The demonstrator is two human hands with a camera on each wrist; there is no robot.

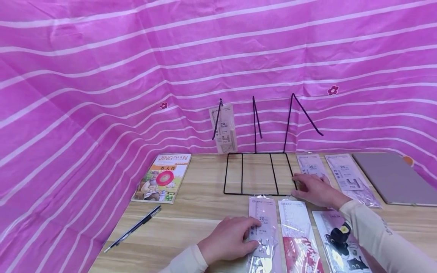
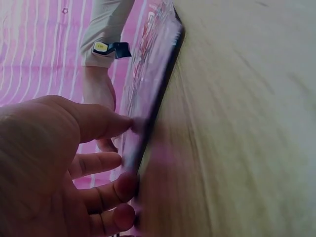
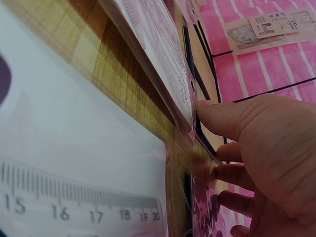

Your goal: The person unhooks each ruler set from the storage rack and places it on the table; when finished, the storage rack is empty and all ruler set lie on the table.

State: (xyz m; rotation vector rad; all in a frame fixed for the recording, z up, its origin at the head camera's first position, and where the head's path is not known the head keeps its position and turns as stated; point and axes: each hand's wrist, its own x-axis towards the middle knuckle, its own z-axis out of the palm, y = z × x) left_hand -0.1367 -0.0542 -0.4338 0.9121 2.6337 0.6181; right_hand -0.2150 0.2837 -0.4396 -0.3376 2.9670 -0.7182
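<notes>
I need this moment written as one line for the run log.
left hand: grips ruler pack | right hand: touches rack base, fingers straight | table: book, pen

book [image 1: 162, 178] left of rack [image 1: 257, 172]; pen [image 1: 133, 228] nearer

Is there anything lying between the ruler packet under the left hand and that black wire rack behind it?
Nothing visible. The left hand grips the ruler packet, whose top edge lies just short of the wire rack; only bare table shows between them. The right hand rests at the rack's right corner, off to the side.
</notes>
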